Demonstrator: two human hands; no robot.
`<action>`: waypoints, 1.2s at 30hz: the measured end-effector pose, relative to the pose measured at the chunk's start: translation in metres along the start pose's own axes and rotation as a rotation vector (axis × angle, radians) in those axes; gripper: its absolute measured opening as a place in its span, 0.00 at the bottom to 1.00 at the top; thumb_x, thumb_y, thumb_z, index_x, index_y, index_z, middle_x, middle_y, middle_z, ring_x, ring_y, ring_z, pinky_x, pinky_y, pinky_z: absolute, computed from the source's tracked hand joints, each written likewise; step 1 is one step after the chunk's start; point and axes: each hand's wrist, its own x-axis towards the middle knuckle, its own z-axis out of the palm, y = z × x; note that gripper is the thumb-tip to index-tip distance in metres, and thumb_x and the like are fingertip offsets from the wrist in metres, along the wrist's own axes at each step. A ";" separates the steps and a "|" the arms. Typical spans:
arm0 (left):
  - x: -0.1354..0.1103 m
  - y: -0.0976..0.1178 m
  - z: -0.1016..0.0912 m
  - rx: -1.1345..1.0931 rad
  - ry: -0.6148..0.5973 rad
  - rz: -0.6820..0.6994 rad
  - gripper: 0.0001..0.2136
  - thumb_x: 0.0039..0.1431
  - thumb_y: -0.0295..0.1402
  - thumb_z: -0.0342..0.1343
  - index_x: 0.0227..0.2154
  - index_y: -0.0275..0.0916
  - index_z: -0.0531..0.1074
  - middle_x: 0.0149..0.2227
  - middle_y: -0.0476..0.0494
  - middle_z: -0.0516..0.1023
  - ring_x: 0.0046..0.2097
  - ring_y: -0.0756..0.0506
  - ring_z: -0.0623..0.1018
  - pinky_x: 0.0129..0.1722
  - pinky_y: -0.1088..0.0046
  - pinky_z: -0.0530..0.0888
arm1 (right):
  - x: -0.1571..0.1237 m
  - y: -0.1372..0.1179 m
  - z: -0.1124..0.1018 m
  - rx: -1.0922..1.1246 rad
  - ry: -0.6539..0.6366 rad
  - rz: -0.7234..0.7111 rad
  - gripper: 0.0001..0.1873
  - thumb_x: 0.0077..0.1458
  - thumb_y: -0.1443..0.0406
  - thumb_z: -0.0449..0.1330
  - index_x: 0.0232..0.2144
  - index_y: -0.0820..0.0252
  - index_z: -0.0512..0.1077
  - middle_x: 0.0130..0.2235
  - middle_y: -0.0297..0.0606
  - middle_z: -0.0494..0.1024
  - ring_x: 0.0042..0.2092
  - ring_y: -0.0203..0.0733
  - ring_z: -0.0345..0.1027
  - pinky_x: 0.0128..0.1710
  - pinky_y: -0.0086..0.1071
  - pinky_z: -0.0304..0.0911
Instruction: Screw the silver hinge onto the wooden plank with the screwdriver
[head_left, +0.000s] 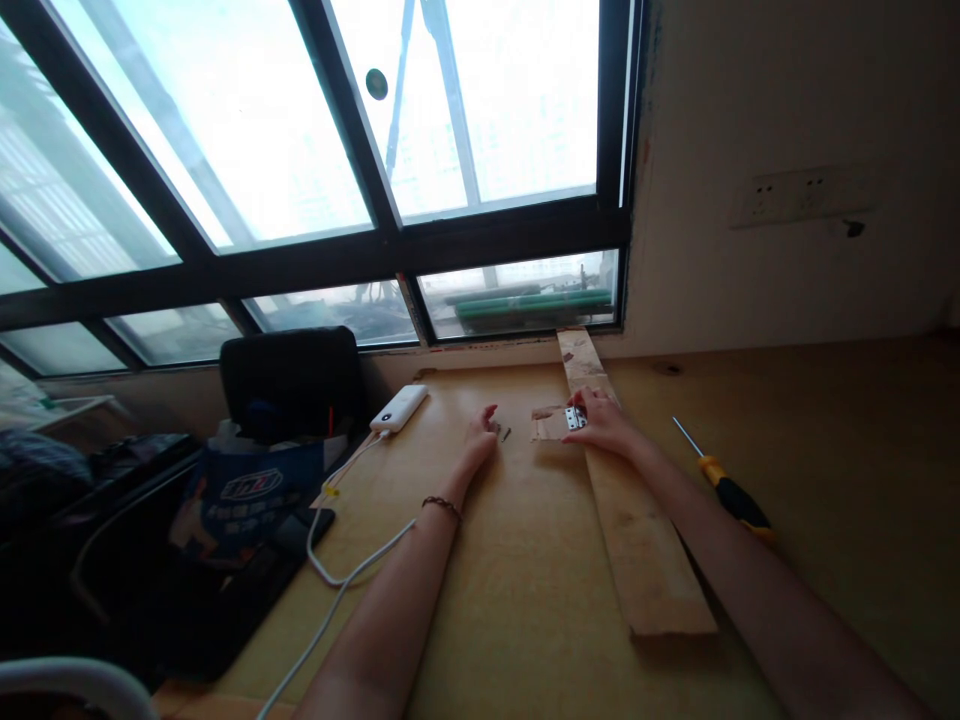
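Note:
My right hand (pixel 604 420) rests on a long wooden plank (pixel 637 540) and pinches a small silver hinge (pixel 574 418) against it. The hinge also overlaps a small wood block (pixel 546 424) lying to the plank's left. My left hand (pixel 481 438) lies on the wooden table (pixel 525 600) with fingers curled down beside some tiny dark screws (pixel 505 434); whether it holds one is unclear. A bracelet is on my left wrist.
A yellow-handled screwdriver (pixel 726 487) lies right of the plank. A white power bank (pixel 399 408) with a white cable (pixel 337 570) sits at the table's left edge. A black chair and a blue bag (pixel 247 495) stand to the left, windows behind.

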 end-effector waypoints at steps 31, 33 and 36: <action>-0.036 0.058 0.016 0.438 0.119 0.120 0.17 0.56 0.42 0.43 0.26 0.36 0.71 0.26 0.42 0.72 0.30 0.48 0.71 0.32 0.73 0.63 | 0.000 0.000 0.000 -0.004 0.003 -0.016 0.33 0.29 0.51 0.67 0.37 0.57 0.64 0.38 0.39 0.70 0.42 0.45 0.61 0.41 0.36 0.57; -0.041 0.067 0.027 0.291 0.035 -0.003 0.22 0.55 0.47 0.42 0.17 0.36 0.68 0.18 0.45 0.68 0.23 0.49 0.68 0.27 0.73 0.62 | 0.000 0.000 0.000 -0.004 0.008 -0.025 0.33 0.29 0.50 0.67 0.38 0.57 0.64 0.37 0.39 0.70 0.42 0.46 0.61 0.41 0.37 0.57; -0.042 0.073 0.043 -0.018 -0.121 -0.218 0.21 0.51 0.48 0.46 0.14 0.36 0.65 0.13 0.49 0.62 0.17 0.52 0.62 0.20 0.75 0.58 | -0.001 -0.001 0.001 -0.011 0.016 -0.027 0.33 0.29 0.50 0.67 0.38 0.58 0.64 0.37 0.40 0.71 0.42 0.46 0.62 0.41 0.37 0.57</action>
